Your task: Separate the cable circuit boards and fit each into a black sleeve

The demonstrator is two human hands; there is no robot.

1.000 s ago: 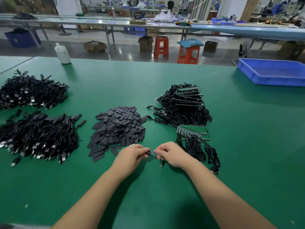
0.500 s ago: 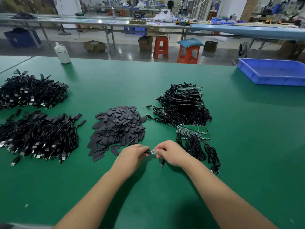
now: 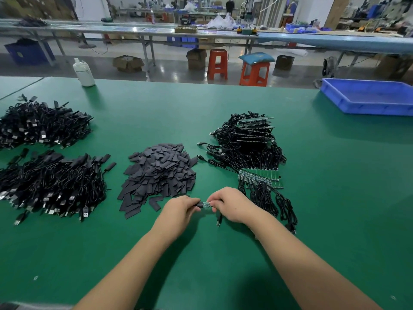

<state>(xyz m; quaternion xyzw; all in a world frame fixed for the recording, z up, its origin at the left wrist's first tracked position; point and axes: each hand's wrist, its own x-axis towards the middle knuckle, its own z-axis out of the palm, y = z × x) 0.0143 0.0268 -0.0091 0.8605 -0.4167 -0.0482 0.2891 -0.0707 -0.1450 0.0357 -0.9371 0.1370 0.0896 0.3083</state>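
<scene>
Hidden: the sleeve's (image 3: 198, 204) left end sits inside the left hand (image 3: 178, 211); the board's (image 3: 207, 204) right end is under the right fingers (image 3: 215, 202). How far the board is in the sleeve is hard to make out.
Board: small, with a green face, it shows in the gap between the two hands, just above the desk (image 3: 223, 260) near the middle of its near half.
Sleeve: black, touching the board's left end, level with it.
Left fingers: curled, pinching the sleeve.
Right fingers: curled, pinching the board; a cable (image 3: 219, 220) hangs under the right hand (image 3: 232, 204) with its plug near the desk.
Hands: knuckles up, fingertips facing each other, both forearms reaching in from the near edge.
Sleeves pile (image 3: 159, 173): loose black sleeves just beyond the left hand.
Joined boards (image 3: 260, 178): a green row with cables, just beyond the right hand.
Stack (image 3: 248, 142): more cables and board rows, farther back.
Done cables (image 3: 51, 184): two black heaps toward the left edge.
Tray (image 3: 368, 97): blue, at the far right corner, cut off by the frame.
Bottle (image 3: 83, 73): white, at the far edge.
</scene>
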